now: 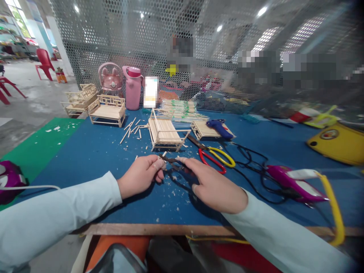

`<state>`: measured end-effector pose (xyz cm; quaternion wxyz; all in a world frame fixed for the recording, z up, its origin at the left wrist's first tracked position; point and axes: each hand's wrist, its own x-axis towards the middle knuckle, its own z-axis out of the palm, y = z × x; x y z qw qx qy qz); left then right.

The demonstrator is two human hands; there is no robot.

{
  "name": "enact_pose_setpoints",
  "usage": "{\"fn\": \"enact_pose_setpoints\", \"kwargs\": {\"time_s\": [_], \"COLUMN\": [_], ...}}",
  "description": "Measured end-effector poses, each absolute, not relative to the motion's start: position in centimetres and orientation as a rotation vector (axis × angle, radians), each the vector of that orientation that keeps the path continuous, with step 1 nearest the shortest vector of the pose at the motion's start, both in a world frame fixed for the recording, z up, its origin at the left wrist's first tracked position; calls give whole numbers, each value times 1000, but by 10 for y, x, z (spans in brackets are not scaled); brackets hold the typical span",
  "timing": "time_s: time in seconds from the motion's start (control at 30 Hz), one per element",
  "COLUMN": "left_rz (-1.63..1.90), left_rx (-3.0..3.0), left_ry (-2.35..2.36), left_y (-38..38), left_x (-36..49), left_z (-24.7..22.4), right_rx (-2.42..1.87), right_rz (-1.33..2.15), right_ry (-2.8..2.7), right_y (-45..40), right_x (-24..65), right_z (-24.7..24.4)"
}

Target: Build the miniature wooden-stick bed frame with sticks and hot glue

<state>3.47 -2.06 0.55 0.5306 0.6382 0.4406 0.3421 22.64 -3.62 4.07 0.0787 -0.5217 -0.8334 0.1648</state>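
Observation:
My left hand (143,174) is closed in a pinch at the middle of the blue table, and a short piece of pale wooden stick (164,154) shows at its fingertips. Black-handled scissors (172,160) reach from my right hand (217,185), with their tips touching the left fingertips. The right fingers are wrapped round the handles, which they partly hide. Just beyond the hands stands a miniature wooden bench (166,132). Loose sticks (129,131) lie left of it. Scissors with one red and one yellow handle (217,157) lie beyond my right hand.
A blue glue gun (220,128) rests on another wooden piece (200,129). A purple tool (297,184) with black cables lies right. More miniature benches (108,110), a pink flask (133,89), a phone (151,92) and stick bundles (182,110) stand or lie before a mesh screen (113,34).

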Motion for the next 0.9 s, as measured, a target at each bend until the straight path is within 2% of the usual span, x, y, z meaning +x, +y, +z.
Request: {"fn": "enact_pose_setpoints", "kwargs": {"time_s": [0.53,0.9], "left_rz": [727,797], "left_rx": [1758,1775], "left_ry": [1028,1161], "left_y": [-21,-16], "left_x": [30,31], "left_z": [3,2], "right_rx": [-1383,-1586], "right_rz": [504,-184], "right_ry": [-2528,-2504], "right_y": [-36,-40], "right_x": [226,212], "right_z": [31,6]}}
